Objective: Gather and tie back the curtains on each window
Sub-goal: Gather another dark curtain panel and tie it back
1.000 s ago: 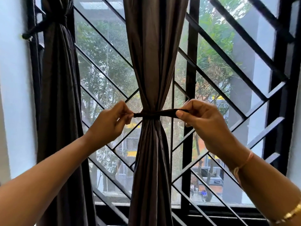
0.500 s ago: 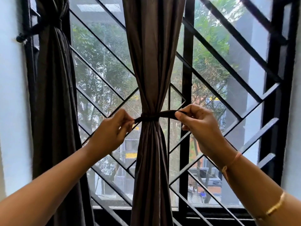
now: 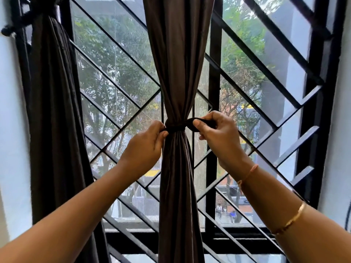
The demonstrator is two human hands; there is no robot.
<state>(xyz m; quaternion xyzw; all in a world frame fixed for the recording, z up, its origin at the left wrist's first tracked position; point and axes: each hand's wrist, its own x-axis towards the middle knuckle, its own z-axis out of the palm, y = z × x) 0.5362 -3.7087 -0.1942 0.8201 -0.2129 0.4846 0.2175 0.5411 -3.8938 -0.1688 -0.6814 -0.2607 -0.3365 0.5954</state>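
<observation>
**Head view, window.** The curtain [image 3: 178,73] hangs between the two hands and is gathered into a narrow waist at knuckle height. A dark tie [image 3: 175,128] wraps that waist, lying tight on the cloth across its visible front.

- **Left hand** [image 3: 144,149]: the fingers are curled, and thumb and forefinger pinch the tie's left end right against the curtain's edge.
- **Right hand** [image 3: 218,137]: the thumb lies on top with the fingers curled beneath, gripping the tie's right end. This end arches from the waist over to the thumb, a little apart from the cloth.

The forearms rise from below, one on each side of the curtain. Above the hands the curtain spreads wide; below them it falls in close folds. Whether the tie is knotted behind the cloth cannot be told.

A thin thread [image 3: 248,172] circles the right wrist, and a gold bangle [image 3: 290,221] sits lower on that forearm. Behind the hands stands the black grille [image 3: 214,73] of upright and diagonal bars, with trees and a street beyond the glass.

Well to the left of the left hand, a second curtain [image 3: 55,111] hangs beside the pale wall [image 3: 11,130]. It is bound high up by another tie [image 3: 19,23], whose end juts leftward.
</observation>
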